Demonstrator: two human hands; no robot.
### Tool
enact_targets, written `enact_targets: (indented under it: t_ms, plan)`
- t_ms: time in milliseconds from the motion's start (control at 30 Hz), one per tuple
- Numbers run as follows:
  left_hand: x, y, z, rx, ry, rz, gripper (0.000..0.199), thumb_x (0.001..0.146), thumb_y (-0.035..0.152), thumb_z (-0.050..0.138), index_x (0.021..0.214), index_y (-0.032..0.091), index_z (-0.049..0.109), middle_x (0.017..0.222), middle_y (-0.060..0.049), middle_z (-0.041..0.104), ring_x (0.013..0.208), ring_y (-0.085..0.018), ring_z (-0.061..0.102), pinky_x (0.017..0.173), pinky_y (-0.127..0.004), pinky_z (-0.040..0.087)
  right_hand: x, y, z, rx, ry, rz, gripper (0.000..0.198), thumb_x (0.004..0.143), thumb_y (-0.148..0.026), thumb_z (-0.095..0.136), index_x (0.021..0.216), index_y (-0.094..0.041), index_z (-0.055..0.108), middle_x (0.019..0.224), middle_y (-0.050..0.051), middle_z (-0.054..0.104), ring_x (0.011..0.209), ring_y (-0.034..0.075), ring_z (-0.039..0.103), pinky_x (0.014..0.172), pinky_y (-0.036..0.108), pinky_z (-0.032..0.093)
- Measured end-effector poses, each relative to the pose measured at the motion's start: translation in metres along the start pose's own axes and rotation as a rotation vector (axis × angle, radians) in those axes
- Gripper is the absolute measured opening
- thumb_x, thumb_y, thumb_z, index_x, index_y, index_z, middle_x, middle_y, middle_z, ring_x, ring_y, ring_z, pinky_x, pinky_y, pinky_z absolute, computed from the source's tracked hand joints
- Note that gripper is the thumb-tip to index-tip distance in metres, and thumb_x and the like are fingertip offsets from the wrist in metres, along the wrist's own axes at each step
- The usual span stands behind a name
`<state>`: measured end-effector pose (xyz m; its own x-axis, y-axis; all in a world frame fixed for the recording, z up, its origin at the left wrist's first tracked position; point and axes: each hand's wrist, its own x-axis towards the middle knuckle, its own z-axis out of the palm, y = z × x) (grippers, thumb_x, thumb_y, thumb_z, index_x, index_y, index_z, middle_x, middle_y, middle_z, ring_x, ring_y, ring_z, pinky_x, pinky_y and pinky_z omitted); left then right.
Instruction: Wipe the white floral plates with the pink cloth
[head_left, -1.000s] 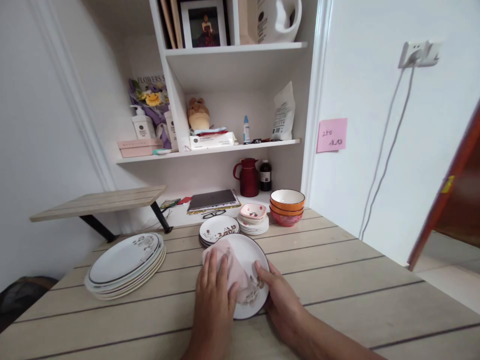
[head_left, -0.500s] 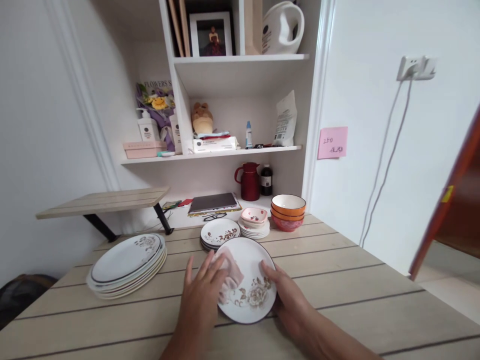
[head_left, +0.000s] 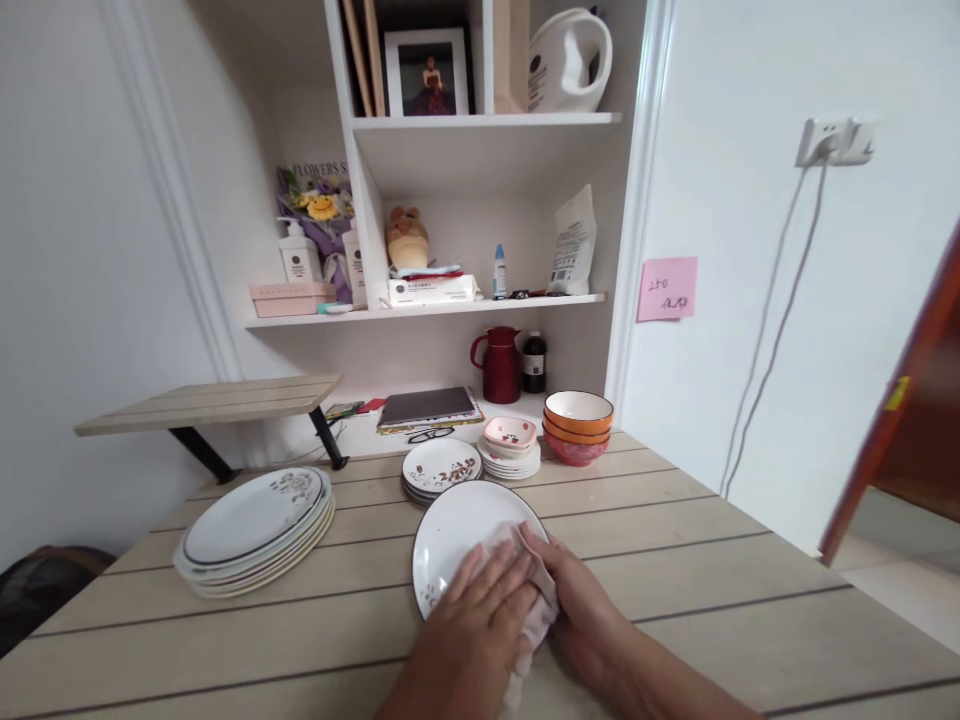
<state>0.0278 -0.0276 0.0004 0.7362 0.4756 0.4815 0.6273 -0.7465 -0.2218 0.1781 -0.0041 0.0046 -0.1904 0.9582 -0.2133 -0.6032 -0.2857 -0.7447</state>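
Observation:
A white plate (head_left: pixel 456 528) with a dark rim and brown flowers is tilted towards me above the table. My right hand (head_left: pixel 585 612) grips its right edge, thumb on top and the other fingers hidden behind. Pressed on the plate's face is a pale pink cloth (head_left: pixel 541 598), held under the fingers of my left hand (head_left: pixel 480 620). The cloth reaches over the right rim beside my right thumb and hangs down below. Just behind the plate stands a stack of small flowered plates (head_left: pixel 439 466).
Large oval plates (head_left: pixel 251 520) are piled at the left, near a small raised wooden shelf (head_left: pixel 210 405). Small dishes (head_left: pixel 510 437) and stacked orange and red bowls (head_left: pixel 577 430) stand behind. Further back are a laptop (head_left: pixel 427 404), glasses (head_left: pixel 430 435) and a red jug (head_left: pixel 501 366).
My left hand has slid the cloth from the plate's left side to its lower right, beside my right thumb. The plate has shifted and turned, with its flowers now mostly covered.

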Motion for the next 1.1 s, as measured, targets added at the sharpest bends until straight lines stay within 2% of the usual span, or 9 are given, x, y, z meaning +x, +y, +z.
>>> enact_targets:
  t_ms: [200,267,367,467,567,733,867,1000,1100]
  plan:
    - [-0.004,-0.023,-0.005,0.163,0.024,-0.168,0.044,0.092,0.021,0.039,0.136,0.028,0.041,0.147,0.002,0.039,0.137,-0.018,0.032,0.113,-0.051,0.025,-0.002,0.004,0.005,-0.019,-0.109,0.007,0.044,0.074,-0.040,0.069,0.109,-0.015,0.062,0.094,0.011,0.074,0.083,0.024,0.068,0.076,0.034,0.051]
    - [-0.005,-0.028,-0.003,0.240,0.074,-0.263,0.044,0.091,0.019,0.038,0.135,0.027,0.042,0.147,0.000,0.039,0.136,-0.020,0.034,0.112,-0.054,0.024,-0.002,0.004,0.006,0.005,-0.090,0.011,0.046,0.075,-0.041,0.068,0.111,-0.014,0.062,0.098,0.012,0.073,0.086,0.025,0.068,0.079,0.035,0.051]
    - [-0.008,-0.033,0.001,0.330,0.165,-0.346,0.041,0.089,0.017,0.040,0.128,0.021,0.050,0.142,-0.006,0.046,0.134,-0.024,0.038,0.111,-0.055,0.025,-0.003,0.002,0.006,-0.001,0.039,0.038,0.047,0.075,-0.046,0.066,0.111,-0.015,0.062,0.098,0.012,0.073,0.086,0.025,0.068,0.078,0.037,0.052]
    - [-0.012,-0.032,0.007,0.386,0.254,-0.303,0.036,0.086,0.016,0.044,0.120,0.014,0.056,0.135,-0.013,0.053,0.130,-0.025,0.043,0.109,-0.048,0.031,-0.003,-0.001,0.006,0.004,0.129,0.034,0.046,0.076,-0.045,0.065,0.110,-0.015,0.061,0.096,0.012,0.073,0.084,0.026,0.069,0.077,0.038,0.052]
    - [-0.012,-0.027,0.012,0.360,0.294,-0.255,0.038,0.086,0.018,0.045,0.123,0.011,0.054,0.135,-0.014,0.053,0.131,-0.023,0.042,0.108,-0.041,0.035,-0.003,-0.001,0.005,0.044,0.063,0.015,0.048,0.076,-0.045,0.065,0.113,-0.015,0.060,0.097,0.012,0.073,0.085,0.025,0.069,0.079,0.037,0.052]
    - [-0.011,-0.026,0.012,0.286,0.183,-0.253,0.047,0.087,0.020,0.044,0.133,0.016,0.045,0.144,-0.009,0.043,0.134,-0.022,0.037,0.105,-0.042,0.038,-0.004,0.004,0.004,0.012,-0.071,-0.025,0.051,0.076,-0.046,0.066,0.119,-0.018,0.059,0.098,0.010,0.073,0.088,0.025,0.068,0.084,0.039,0.049]
    - [-0.012,-0.032,0.008,0.258,0.055,-0.325,0.051,0.087,0.021,0.046,0.138,0.020,0.040,0.148,-0.006,0.037,0.135,-0.023,0.036,0.104,-0.046,0.039,-0.004,0.008,0.007,-0.018,-0.163,-0.050,0.050,0.077,-0.039,0.068,0.122,-0.019,0.057,0.103,0.009,0.072,0.094,0.023,0.067,0.088,0.037,0.048]
    - [-0.009,-0.026,0.008,0.264,0.104,-0.362,0.046,0.087,0.021,0.046,0.133,0.015,0.046,0.145,-0.009,0.041,0.134,-0.025,0.037,0.105,-0.047,0.039,-0.003,0.006,0.006,0.021,-0.084,-0.005,0.048,0.076,-0.040,0.068,0.116,-0.015,0.060,0.100,0.012,0.072,0.091,0.025,0.067,0.085,0.039,0.050]
    - [-0.005,-0.011,0.006,0.238,0.127,-0.259,0.045,0.088,0.022,0.046,0.132,0.017,0.047,0.145,-0.007,0.042,0.134,-0.023,0.037,0.105,-0.042,0.040,-0.003,0.003,0.003,0.038,-0.028,0.020,0.044,0.076,-0.043,0.067,0.108,-0.013,0.063,0.097,0.012,0.073,0.089,0.026,0.068,0.084,0.038,0.050]
